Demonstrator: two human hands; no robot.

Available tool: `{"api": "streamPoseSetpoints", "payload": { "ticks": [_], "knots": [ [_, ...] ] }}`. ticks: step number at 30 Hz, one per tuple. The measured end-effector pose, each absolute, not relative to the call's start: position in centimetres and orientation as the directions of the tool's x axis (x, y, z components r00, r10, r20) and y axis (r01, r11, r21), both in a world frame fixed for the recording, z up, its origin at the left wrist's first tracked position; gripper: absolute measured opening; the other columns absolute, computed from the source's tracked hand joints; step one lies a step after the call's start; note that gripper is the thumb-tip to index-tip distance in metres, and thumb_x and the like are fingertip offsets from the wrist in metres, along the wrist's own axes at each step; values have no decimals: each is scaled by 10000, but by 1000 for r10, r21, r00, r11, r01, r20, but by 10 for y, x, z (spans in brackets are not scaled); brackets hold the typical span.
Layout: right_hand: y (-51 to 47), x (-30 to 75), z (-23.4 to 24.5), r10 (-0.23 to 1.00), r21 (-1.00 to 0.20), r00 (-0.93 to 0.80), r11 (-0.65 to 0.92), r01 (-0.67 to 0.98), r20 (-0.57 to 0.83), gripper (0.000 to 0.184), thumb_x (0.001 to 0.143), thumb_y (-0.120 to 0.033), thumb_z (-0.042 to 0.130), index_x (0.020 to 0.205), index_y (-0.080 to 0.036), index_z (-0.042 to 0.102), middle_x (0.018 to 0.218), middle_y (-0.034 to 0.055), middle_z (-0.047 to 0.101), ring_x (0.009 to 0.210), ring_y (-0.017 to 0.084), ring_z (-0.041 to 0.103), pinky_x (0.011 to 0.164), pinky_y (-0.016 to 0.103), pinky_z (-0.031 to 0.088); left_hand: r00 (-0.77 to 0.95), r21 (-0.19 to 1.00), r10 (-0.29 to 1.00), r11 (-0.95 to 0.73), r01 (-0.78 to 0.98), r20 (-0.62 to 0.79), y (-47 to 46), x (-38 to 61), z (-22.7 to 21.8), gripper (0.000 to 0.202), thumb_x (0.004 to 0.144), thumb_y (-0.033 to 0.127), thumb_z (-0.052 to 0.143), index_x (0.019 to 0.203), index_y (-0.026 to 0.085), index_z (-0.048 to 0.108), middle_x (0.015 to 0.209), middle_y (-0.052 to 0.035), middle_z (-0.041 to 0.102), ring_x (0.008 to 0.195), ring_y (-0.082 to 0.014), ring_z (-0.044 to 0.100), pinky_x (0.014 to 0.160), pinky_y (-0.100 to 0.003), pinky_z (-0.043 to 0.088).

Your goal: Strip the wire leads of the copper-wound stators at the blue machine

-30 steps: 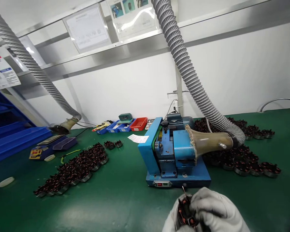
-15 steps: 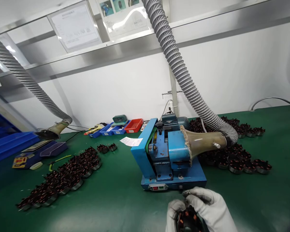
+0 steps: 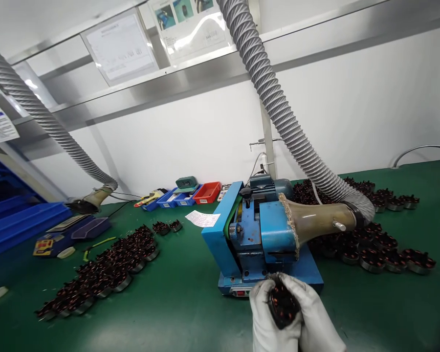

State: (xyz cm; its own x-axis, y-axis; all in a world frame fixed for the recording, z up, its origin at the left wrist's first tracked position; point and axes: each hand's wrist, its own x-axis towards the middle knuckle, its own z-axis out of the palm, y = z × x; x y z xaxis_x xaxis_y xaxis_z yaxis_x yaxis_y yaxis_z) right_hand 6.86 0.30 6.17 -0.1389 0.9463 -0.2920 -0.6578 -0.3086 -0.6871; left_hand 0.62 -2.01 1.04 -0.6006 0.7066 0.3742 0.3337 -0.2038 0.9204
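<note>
Both gloved hands, left hand (image 3: 266,318) and right hand (image 3: 311,318), gripped one wound stator (image 3: 281,305) just near of the blue machine (image 3: 258,234); feeding it in likely needs careful alignment.

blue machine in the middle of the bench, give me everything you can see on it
The blue machine is a boxy, blue-painted unit, metal by its look, upright on the green bench. A flat base plate carries a slanted left panel, a green strip behind it, a knobbed centre block and a motor housing on top. A tan translucent funnel joins its right side to a ribbed grey hose. A red and green switch sits on the front edge, partly hidden by the gloved hands holding a wound coil part.
</note>
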Motion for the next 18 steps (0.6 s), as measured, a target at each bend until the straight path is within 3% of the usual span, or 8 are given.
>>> {"api": "streamPoseSetpoints", "payload": {
  "ticks": [3, 6, 9, 14, 18],
  "knots": [
    [20, 61, 61, 930, -625, -89, -308, -717, -355, 199, 470, -324, 847, 598, -206, 751, 659, -2, 757, 680, 187, 680, 704, 267, 538, -478, 854, 743, -243, 459, 468, 1, 1, 5, 433, 642, 102, 688, 1040, 205, 554, 1055, -121, 575, 1003, -261, 602, 862, -357, 501],
    [31, 60, 64, 920, -610, -40, -291, -737, -391, 153, 468, -290, 812, 578, -211, 739, 610, -25, 745, 639, 182, 679, 643, 259, 550, -283, 711, 758, -315, 629, 587, 11, -7, 5, 482, 699, 86, 626, 1143, 194, 473, 1090, -122, 539, 990, -235, 617, 826, -349, 534],
    [33, 61, 66, 909, -609, 11, -270, -746, -416, 88, 502, -270, 776, 561, -227, 727, 601, -45, 740, 615, 168, 671, 605, 241, 550, -206, 639, 766, -320, 699, 608, 13, -9, 11, 514, 711, 84, 599, 1176, 211, 420, 1100, -109, 515, 969, -228, 632, 795, -352, 554],
    [33, 58, 67, 909, -634, 55, -244, -734, -413, 33, 548, -265, 735, 545, -246, 709, 582, -65, 728, 638, 148, 668, 600, 202, 546, -213, 747, 852, -268, 609, 479, 15, -8, 23, 468, 721, 116, 586, 1155, 207, 436, 1135, -116, 500, 996, -215, 624, 828, -347, 543],
    [30, 55, 66, 915, -676, 86, -224, -702, -393, 67, 580, -315, 709, 574, -249, 714, 606, -59, 732, 652, 158, 674, 616, 220, 555, -264, 870, 893, -225, 439, 364, 13, -8, 30, 412, 683, 198, 603, 1081, 146, 506, 1107, -165, 541, 1015, -254, 613, 898, -414, 502]
  ]
}}
